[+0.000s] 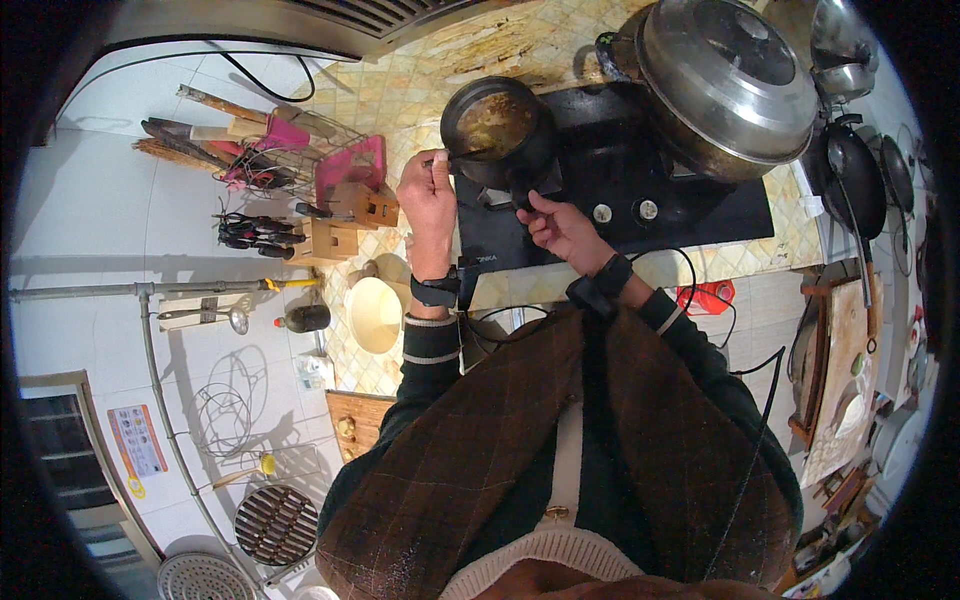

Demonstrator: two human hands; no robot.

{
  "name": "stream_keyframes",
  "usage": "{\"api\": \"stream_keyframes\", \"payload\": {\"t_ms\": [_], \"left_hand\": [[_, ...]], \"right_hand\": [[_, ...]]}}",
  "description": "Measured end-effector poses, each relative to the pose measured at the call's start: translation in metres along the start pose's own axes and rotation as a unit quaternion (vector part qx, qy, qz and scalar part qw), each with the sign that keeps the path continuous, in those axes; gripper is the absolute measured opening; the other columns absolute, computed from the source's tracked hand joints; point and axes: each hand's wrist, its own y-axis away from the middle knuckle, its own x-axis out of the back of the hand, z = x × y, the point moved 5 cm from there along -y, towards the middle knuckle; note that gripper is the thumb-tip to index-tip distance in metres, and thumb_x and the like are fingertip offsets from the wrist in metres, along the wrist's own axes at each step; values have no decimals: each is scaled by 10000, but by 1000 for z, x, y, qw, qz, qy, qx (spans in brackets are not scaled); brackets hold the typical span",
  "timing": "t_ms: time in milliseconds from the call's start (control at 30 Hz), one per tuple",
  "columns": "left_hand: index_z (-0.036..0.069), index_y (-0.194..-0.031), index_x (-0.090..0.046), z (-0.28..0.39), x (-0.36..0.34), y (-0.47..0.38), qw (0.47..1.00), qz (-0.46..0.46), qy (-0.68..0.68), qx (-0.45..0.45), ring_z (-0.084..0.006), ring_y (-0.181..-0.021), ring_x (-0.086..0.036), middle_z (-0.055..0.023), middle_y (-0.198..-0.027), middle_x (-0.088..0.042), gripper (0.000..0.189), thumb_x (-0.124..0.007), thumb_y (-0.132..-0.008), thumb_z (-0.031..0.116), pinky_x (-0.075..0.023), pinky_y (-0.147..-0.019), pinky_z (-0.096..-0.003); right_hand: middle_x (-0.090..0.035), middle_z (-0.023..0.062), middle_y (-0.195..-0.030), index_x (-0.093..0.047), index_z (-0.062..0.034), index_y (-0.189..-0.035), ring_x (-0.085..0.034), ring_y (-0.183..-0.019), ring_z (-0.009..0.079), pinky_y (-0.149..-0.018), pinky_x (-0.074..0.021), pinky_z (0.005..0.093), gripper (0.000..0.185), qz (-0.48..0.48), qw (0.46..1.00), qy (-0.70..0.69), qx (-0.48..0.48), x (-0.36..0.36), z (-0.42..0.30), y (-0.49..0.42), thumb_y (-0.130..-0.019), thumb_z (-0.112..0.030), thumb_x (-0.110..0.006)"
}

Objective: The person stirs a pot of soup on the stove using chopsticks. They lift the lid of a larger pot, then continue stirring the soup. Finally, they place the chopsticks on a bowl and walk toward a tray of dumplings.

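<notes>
A small black saucepan [544,142] is at the left side of the black gas hob [720,217], its mouth towards the upper left. Its inside looks brown and stained, with something yellowish at the bottom that I cannot make out. My right hand [566,231] grips the saucepan's short black handle [520,196]. At the left rim, my left hand [429,196] pinches a thin dark utensil [474,155] that reaches over the pan's mouth. Its exact kind is unclear. Both wrists wear black straps.
A large lidded metal wok [727,82] stands on the hob's right. To the left are wooden knife blocks [364,206], a pink utensil rack [352,169] and a cream plastic basin [375,315]. A black cable [690,277] hangs near my right forearm. Black pans [855,180] hang at far right.
</notes>
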Motion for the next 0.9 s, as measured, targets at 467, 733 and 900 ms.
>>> {"api": "stream_keyframes", "payload": {"t_ms": [467, 733, 900], "left_hand": [[-4, -906, -655, -7, -23, 0, 997, 24, -27, -68, -284, -778, -628, -153, -854, -653, 177, -581, -905, 157, -493, -682, -347], [-14, -931, -667, -1, -16, 1, 995, 62, 11, -80, -208, -765, -653, -125, -865, -680, 187, -581, -918, 151, -503, -677, -313], [-20, -886, -663, -2, -30, 0, 999, -1, -5, -46, -322, -821, -619, -161, -912, -654, 152, -578, -895, 106, -493, -727, -378]], "right_hand": [[-590, 82, -920, -519, -92, -858, -452, -582, 42, -458, -371, 153, 228, 13, 1000, 6, 5, 2, -1, -2, -866, -257, -675], [-603, 82, -901, -537, -84, -877, -471, -593, 45, -464, -377, 153, 221, 4, 1000, -2, -3, -1, 0, 0, -866, -258, -673], [-601, 83, -893, -537, -86, -871, -471, -593, 43, -466, -379, 152, 216, -4, 1000, 9, 0, -2, 0, 1, -872, -259, -667]]}}
